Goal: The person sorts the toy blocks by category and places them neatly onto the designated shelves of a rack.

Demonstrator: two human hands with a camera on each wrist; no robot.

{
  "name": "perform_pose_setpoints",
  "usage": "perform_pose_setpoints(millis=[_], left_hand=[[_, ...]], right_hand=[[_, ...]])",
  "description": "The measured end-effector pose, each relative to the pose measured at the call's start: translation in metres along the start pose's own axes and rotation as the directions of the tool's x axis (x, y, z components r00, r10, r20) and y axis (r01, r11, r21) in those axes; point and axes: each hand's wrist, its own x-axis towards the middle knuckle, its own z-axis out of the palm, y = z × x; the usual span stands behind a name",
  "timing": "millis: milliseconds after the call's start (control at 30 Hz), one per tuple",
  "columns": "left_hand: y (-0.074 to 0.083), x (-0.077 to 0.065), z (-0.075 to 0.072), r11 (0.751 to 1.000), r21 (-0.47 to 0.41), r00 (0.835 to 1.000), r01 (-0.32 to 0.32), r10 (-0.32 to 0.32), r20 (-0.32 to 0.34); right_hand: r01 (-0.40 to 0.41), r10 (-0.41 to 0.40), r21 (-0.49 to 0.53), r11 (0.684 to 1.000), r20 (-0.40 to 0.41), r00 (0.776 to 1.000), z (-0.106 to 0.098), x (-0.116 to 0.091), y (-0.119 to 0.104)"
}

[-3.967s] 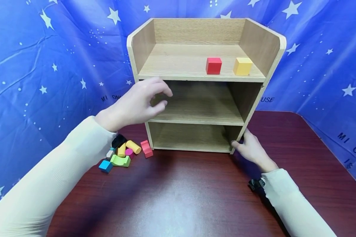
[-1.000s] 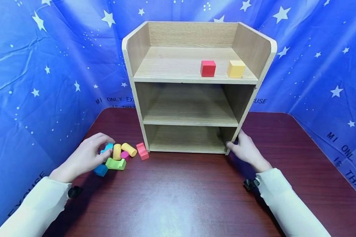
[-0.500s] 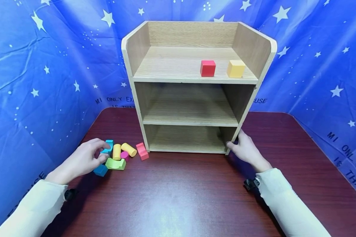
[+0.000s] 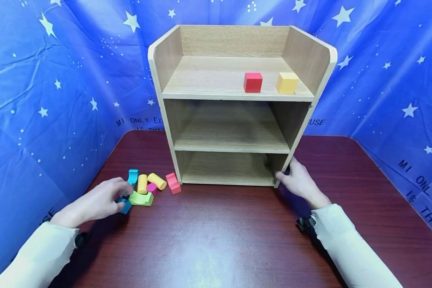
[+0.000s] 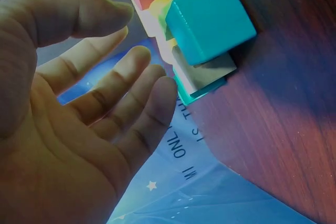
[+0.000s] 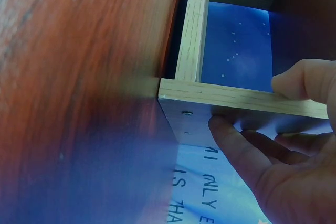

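My left hand point(image 4: 99, 201) hovers at the left end of a pile of toy blocks. In the left wrist view its bent fingers point(image 5: 107, 98) hold nothing, and a blue cube point(image 5: 215, 22) lies just beyond the fingertips. A grey block point(image 5: 202, 69) shows under the cube in that view. Beside this hand are a green arched block point(image 4: 141, 199) and a light-blue arched block point(image 4: 133, 176), the latter partly hidden. My right hand point(image 4: 302, 182) grips the lower right side panel of a wooden shelf point(image 4: 227, 97), thumb point(image 6: 299, 80) inside and fingers along the outer face.
Yellow cylinders point(image 4: 142, 184), a magenta cylinder point(image 4: 152, 189) and a red arched block point(image 4: 173, 183) lie left of the shelf's foot. On the top board sit a red cube point(image 4: 253, 82) and a yellow cube point(image 4: 287, 83). A starry blue cloth point(image 4: 75, 80) surrounds the dark table point(image 4: 216, 224).
My left hand has come down from before the shelf to the blocks, then shifted toward the near blue cube, uncovering more of the light-blue arched block. The right hand keeps its grip.
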Motion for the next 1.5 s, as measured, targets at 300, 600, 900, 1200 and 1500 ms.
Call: perform_pose_setpoints(millis=[300, 600, 900, 1200, 1500], left_hand=[[-0.001, 0.000, 0.002, 1.000, 0.007, 0.998, -0.012, 0.012, 0.066], [-0.005, 0.001, 0.008, 0.997, 0.032, 0.996, -0.071, 0.069, 0.048], [-0.007, 0.001, 0.011, 0.998, 0.058, 0.995, -0.036, 0.031, 0.098], [-0.006, 0.002, 0.011, 0.998, 0.051, 0.994, -0.035, 0.029, 0.105], [-0.005, 0.001, 0.011, 0.998, 0.049, 0.994, -0.035, 0.030, 0.109]], right_hand=[[-0.006, 0.006, 0.003, 1.000, 0.006, 1.000, 0.000, 0.001, 0.001], [0.002, -0.002, 0.004, 1.000, 0.003, 1.000, 0.001, 0.000, 0.001], [-0.004, 0.004, -0.001, 1.000, 0.002, 1.000, 0.000, 0.001, 0.000], [-0.003, 0.003, 0.004, 1.000, -0.001, 1.000, 0.001, 0.000, 0.001], [-0.007, 0.007, 0.002, 1.000, -0.001, 1.000, 0.001, 0.001, 0.001]])
